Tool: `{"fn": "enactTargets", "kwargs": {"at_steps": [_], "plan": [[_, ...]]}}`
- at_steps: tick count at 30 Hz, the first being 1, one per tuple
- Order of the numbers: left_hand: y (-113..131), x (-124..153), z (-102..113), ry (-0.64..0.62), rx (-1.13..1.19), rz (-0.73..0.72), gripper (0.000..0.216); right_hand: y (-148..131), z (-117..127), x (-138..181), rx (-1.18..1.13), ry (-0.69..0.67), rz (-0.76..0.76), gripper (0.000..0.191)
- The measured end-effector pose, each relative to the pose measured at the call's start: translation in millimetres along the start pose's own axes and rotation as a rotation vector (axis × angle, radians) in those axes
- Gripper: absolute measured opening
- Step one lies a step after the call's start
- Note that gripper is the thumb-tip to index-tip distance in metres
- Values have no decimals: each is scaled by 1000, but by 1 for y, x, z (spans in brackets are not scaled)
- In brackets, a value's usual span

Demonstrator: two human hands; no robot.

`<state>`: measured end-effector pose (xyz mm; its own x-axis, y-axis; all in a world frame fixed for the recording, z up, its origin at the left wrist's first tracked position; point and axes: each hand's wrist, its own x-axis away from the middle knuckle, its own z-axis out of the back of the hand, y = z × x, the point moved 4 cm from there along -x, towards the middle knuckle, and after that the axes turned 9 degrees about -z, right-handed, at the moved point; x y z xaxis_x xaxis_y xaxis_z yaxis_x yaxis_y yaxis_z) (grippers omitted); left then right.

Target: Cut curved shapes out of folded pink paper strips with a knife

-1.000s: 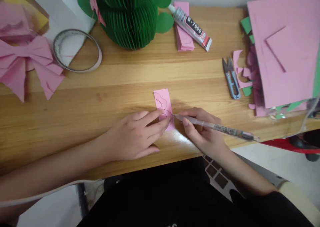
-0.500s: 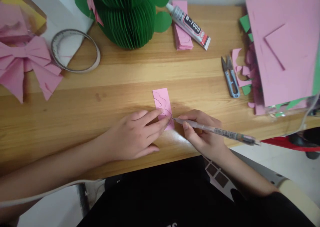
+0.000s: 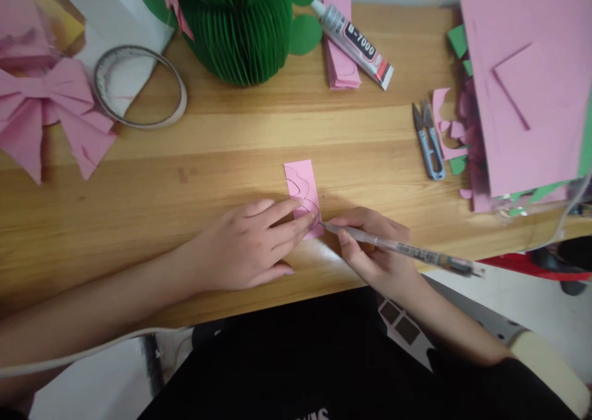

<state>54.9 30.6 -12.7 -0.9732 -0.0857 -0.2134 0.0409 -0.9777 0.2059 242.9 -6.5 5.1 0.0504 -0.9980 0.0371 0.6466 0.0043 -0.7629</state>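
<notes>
Pinching a pen (image 3: 407,250), the right grip (image 3: 383,263) seems just beside the pink paper (image 3: 305,185).

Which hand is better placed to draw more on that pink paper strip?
Right hand, I'd judge: it holds the clear-barrelled pen, tip at the edge of the pink paper strip; the left hand rests its fingers on that strip.

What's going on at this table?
A person's left hand rests its fingertips on the lower part of a small pink paper strip lying on the wooden table. The right hand grips a pen, its tip at the strip's right edge. Curved lines are already drawn on the strip. Farther back, a glue tube lies across a stack of pink strips.
</notes>
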Motion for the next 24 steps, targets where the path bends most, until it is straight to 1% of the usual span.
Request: {"fn": "enactTargets", "kwargs": {"at_steps": [6, 9, 14, 19, 24], "plan": [[-1, -1, 2, 13, 6, -10, 47, -1, -2, 2, 11, -5, 20, 9], [-2, -2, 3, -15, 20, 25, 46, -1, -2, 1, 12, -9, 26, 8], [-3, -1, 2, -59, 22, 63, 50, 0, -1, 2, 12, 2, 16, 8], [-4, 0, 0, -18, 59, 38, 47, 3, -1, 2, -13, 23, -6, 8], [-5, 0, 1, 18, 53, 19, 44, 1, -1, 2, 3, 16, 28, 8]]}}
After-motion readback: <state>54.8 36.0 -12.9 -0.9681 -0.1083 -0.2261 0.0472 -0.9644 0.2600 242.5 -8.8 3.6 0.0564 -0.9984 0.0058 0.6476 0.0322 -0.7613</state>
